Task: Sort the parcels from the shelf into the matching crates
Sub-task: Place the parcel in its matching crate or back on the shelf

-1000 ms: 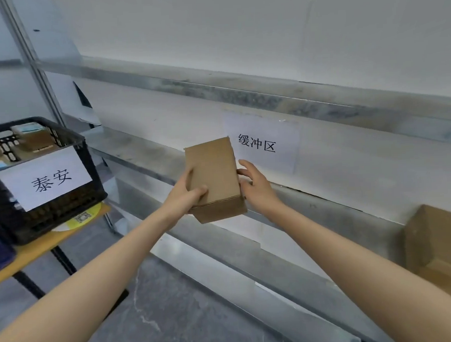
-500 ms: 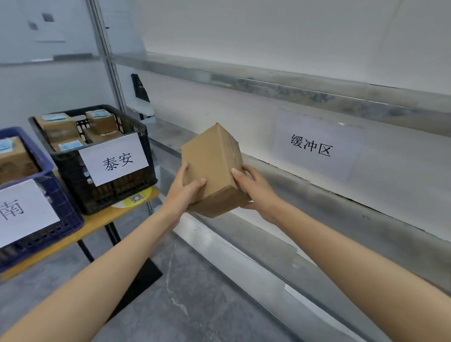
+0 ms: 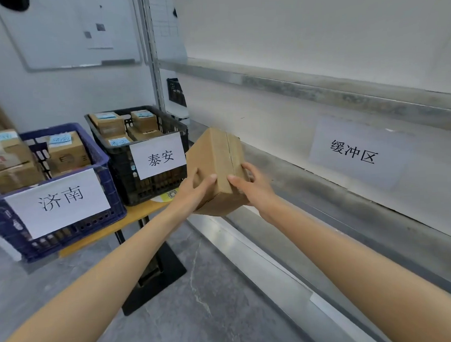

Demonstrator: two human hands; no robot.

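Swinging left since the earlier frames, away from the shelf (image 3: 311, 190) and nearer the crates; now holding the parcel (image 3: 216, 161) in the air just right of the black crate (image 3: 152, 187) labelled 泰安, near the right end of the table (image 3: 104, 230); gripping it from both sides, left hand (image 3: 194, 190) wrapping the near left corner with the thumb lying on top, right hand (image 3: 248, 188) clasping the right face with its thumb on top too.

Judging it to be a plain taped cardboard box, stiff-walled, dry and hardly slippery; probably weighing little, being carried at full reach without sagging; seeming best to be gripping opposite side faces as now, keeping off the taped seam running over the top; showing no label on the faces in view, so not being able to tell which crate is matching.

Seeing at far left a blue crate (image 3: 111, 203) labelled 济南 touching or just beside the black one, both sitting on the wooden table and already holding labelled boxes; leaving some room among them for dropping one more in from above; noting a grey stone floor (image 3: 200, 316) below, a 缓冲区 sign (image 3: 354, 152) on the shelf back at right, and a whiteboard (image 3: 68, 30) on the far wall.
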